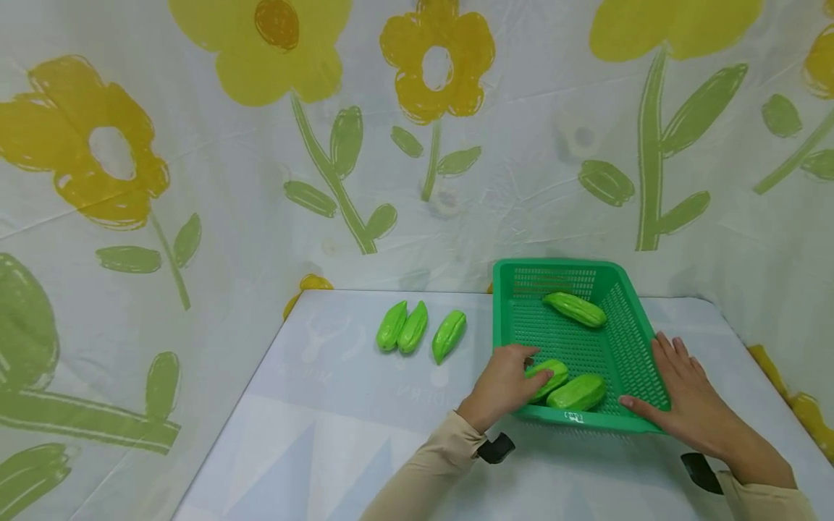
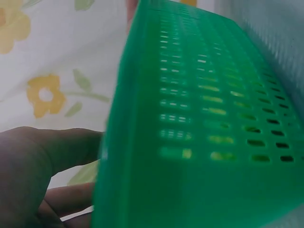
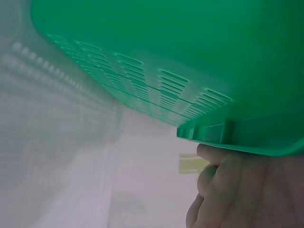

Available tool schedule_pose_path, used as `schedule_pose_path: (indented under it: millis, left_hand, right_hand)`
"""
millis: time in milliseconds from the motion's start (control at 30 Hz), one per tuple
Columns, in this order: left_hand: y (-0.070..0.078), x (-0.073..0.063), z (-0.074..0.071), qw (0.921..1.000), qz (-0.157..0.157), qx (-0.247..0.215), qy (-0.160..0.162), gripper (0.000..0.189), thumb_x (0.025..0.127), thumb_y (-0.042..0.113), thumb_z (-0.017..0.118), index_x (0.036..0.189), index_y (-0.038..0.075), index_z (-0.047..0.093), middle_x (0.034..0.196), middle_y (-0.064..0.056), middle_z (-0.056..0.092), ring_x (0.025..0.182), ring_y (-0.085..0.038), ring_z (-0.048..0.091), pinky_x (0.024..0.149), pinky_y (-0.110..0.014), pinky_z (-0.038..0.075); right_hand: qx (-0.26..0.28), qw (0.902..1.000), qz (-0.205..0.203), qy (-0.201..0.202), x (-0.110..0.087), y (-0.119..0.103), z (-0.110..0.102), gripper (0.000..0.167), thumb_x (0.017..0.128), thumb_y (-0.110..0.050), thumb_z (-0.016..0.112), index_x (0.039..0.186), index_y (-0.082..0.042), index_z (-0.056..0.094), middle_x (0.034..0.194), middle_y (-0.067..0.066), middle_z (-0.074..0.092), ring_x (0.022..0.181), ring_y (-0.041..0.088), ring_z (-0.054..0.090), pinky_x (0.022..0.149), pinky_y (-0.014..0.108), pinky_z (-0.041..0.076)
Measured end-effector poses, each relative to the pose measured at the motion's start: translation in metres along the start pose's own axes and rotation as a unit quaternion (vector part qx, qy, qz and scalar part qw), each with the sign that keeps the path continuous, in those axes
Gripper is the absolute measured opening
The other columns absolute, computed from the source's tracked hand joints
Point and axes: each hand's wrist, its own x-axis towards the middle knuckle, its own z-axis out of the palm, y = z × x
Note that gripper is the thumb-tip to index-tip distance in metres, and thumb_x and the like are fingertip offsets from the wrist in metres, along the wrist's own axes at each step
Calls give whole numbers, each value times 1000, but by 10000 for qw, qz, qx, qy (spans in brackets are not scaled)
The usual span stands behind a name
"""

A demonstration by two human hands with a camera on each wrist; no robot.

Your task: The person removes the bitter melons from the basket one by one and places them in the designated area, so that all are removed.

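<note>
A green plastic basket [image 1: 567, 418] with slotted walls stands on the table, with three ridged green gourds inside. My left hand [image 1: 500, 383] reaches over its left rim near the front corner. Thumb and fingers lie on either side of a gourd [image 1: 554, 376], gripping it low in the basket. Beside it lies a second gourd [image 1: 578, 392]; a third gourd [image 1: 576, 310] sits toward the back. My right hand [image 1: 700, 409] rests on the right rim with fingers extended, its thumb at the front corner. In the left wrist view, the basket wall [image 2: 190, 118] hides the left fingertips.
Three more gourds lie on the white table [image 1: 313, 427] left of the basket: a pair [image 1: 402, 328] side by side and a single gourd [image 1: 449, 336] slightly apart. A flower-printed curtain [image 1: 521, 210] hangs behind the table and along its sides.
</note>
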Motion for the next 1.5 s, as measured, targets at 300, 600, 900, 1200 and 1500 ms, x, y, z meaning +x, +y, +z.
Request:
schedule_pose_path:
  millis: [300,600,900,1200,1500]
  left_hand:
    - [6,7,15,9973,-248,652,-247,43,100,27,69,136,3,66,135,-6,71,124,-12,67,96,-19,55]
    - [9,12,26,9919,-238,1209,-319,41,101,23,68,136,3,66,131,-6,72,120,-13,68,96,-20,57]
    - [7,17,33,9822,-69,1843,-346,4,97,15,70,98,11,72,89,1,71,85,-7,66,67,-17,49]
    - [9,22,31,9799,-454,1814,-699,16,85,2,73,78,13,64,73,3,59,68,-7,49,57,-17,40]
    - [13,27,32,9759,-1018,1708,-899,31,87,-1,74,68,15,55,65,4,48,58,-10,41,47,-20,36]
  right_hand:
    - [-7,10000,7,11,0,0,0,111,97,-49,65,162,7,-7,170,31,-12,157,43,-26,123,59,-26]
    - [-19,9999,75,-65,1,0,-1,113,97,-50,65,161,8,-8,169,33,-10,156,44,-25,123,66,-21]
    - [-1,10000,45,-37,0,0,0,113,97,-50,65,161,9,-6,169,34,-9,157,44,-25,123,61,-26]
    - [5,10000,1,67,0,1,1,112,96,-49,66,162,8,-5,170,33,-8,157,42,-25,123,59,-26]
    - [58,10000,18,42,0,1,2,112,96,-49,65,162,7,-6,170,32,-9,157,43,-25,123,63,-24]
